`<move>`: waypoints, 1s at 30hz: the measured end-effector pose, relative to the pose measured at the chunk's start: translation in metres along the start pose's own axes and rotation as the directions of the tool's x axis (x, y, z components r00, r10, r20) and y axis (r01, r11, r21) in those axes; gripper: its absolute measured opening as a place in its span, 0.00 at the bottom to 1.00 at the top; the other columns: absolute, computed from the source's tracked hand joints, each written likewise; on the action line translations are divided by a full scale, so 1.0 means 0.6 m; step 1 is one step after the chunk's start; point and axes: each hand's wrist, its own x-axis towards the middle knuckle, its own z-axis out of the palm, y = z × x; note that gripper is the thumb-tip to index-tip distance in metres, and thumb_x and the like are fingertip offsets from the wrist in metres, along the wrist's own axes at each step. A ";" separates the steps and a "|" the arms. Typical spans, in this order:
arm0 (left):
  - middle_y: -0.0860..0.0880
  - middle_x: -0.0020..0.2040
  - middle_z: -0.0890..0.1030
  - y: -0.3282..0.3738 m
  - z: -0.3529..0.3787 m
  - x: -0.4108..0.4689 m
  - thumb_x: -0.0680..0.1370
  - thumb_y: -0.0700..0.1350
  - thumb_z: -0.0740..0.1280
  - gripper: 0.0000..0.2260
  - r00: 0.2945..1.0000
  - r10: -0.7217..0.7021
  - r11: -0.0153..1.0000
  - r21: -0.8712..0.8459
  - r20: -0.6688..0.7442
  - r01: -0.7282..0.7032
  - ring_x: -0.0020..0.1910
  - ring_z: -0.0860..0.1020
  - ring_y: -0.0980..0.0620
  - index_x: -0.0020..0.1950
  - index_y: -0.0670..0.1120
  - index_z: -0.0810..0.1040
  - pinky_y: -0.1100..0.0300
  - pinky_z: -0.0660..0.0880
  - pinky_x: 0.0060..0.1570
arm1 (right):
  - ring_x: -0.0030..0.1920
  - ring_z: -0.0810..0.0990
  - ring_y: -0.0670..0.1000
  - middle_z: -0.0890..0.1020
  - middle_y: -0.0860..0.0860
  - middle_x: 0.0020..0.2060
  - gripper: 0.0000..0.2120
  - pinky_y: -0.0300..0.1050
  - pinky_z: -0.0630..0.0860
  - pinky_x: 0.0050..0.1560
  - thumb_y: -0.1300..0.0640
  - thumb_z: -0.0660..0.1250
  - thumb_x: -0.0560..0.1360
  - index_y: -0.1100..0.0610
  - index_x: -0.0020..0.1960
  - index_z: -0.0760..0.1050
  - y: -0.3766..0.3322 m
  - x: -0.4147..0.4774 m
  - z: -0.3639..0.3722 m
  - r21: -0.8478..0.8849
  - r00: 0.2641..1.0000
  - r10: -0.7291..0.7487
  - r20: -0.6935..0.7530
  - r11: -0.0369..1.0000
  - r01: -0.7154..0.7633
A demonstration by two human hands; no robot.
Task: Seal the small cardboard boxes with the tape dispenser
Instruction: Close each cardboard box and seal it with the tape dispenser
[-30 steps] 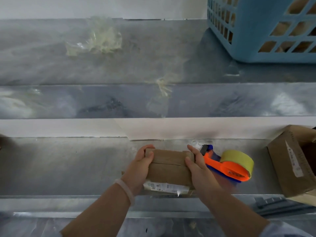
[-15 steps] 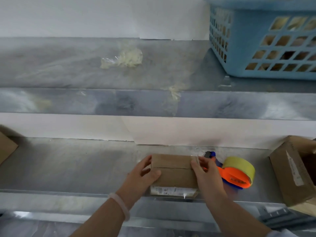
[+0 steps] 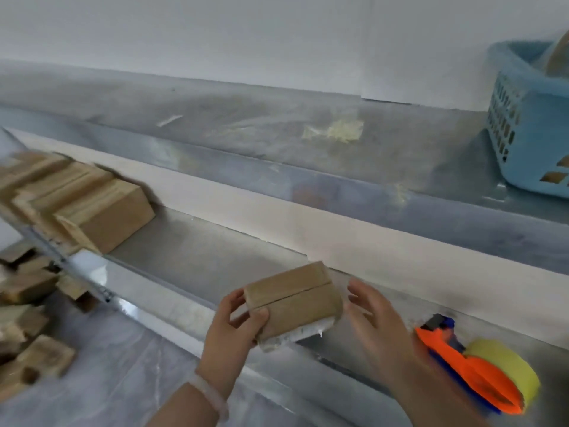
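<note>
Leftward the small cardboard box (image 3: 295, 300) is travelling, no longer sitting flat on the counter (image 3: 200, 266) under both hands. The left hand (image 3: 237, 322) is gripping its left end and appears to be holding it tilted above the front edge, while the right hand (image 3: 378, 322) is hanging spread and empty just beside its right end. With the tape dispenser (image 3: 462, 368) lying idle on the counter to the right, this box is probably being carried toward the stack of boxes (image 3: 101, 217) at the left.
</note>
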 end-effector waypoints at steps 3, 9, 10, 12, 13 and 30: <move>0.55 0.58 0.78 0.019 -0.046 0.002 0.75 0.39 0.72 0.19 0.991 0.035 0.997 -0.065 -0.126 -0.043 0.52 0.81 0.50 0.64 0.50 0.73 0.57 0.80 0.39 | 0.61 0.74 0.38 0.74 0.37 0.61 0.18 0.38 0.70 0.59 0.53 0.68 0.76 0.38 0.63 0.70 -0.022 0.010 0.053 -0.107 0.992 -0.086 0.096 0.990 0.096; 0.55 0.58 0.78 0.052 -0.175 0.045 0.75 0.39 0.72 0.18 0.953 0.057 0.985 -0.136 -0.299 -0.102 0.53 0.81 0.50 0.62 0.50 0.73 0.54 0.81 0.41 | 0.63 0.70 0.36 0.71 0.35 0.63 0.24 0.39 0.69 0.63 0.42 0.66 0.74 0.41 0.69 0.69 -0.091 0.030 0.197 -0.199 0.935 -0.228 0.271 0.937 0.286; 0.55 0.58 0.78 0.056 -0.199 0.056 0.75 0.39 0.72 0.18 0.948 0.059 0.983 -0.146 -0.313 -0.110 0.53 0.81 0.50 0.62 0.50 0.73 0.53 0.81 0.42 | 0.63 0.69 0.36 0.71 0.35 0.63 0.25 0.40 0.69 0.64 0.41 0.66 0.73 0.42 0.69 0.68 -0.102 0.036 0.226 -0.207 0.923 -0.250 0.293 0.926 0.316; 0.54 0.57 0.78 0.062 -0.248 0.082 0.75 0.38 0.72 0.18 0.942 0.063 0.982 -0.147 -0.330 -0.117 0.53 0.81 0.49 0.62 0.50 0.73 0.48 0.81 0.45 | 0.65 0.68 0.36 0.71 0.35 0.64 0.23 0.39 0.68 0.65 0.44 0.67 0.74 0.41 0.68 0.68 -0.120 0.050 0.287 -0.215 0.904 -0.274 0.328 0.910 0.354; 0.54 0.56 0.78 0.064 -0.273 0.094 0.75 0.38 0.72 0.18 0.941 0.058 0.983 -0.147 -0.334 -0.113 0.53 0.81 0.49 0.62 0.49 0.73 0.46 0.81 0.47 | 0.65 0.68 0.36 0.71 0.35 0.63 0.23 0.38 0.66 0.66 0.47 0.67 0.75 0.41 0.68 0.68 -0.129 0.056 0.318 -0.226 0.898 -0.281 0.338 0.902 0.367; 0.52 0.60 0.74 0.087 -0.488 0.383 0.72 0.46 0.75 0.24 0.925 -0.088 0.988 -0.151 -0.370 0.033 0.56 0.77 0.48 0.64 0.52 0.69 0.42 0.78 0.56 | 0.74 0.58 0.42 0.60 0.40 0.75 0.27 0.34 0.54 0.69 0.42 0.63 0.78 0.43 0.74 0.62 -0.213 0.206 0.629 -0.511 0.879 -0.273 0.392 0.729 0.455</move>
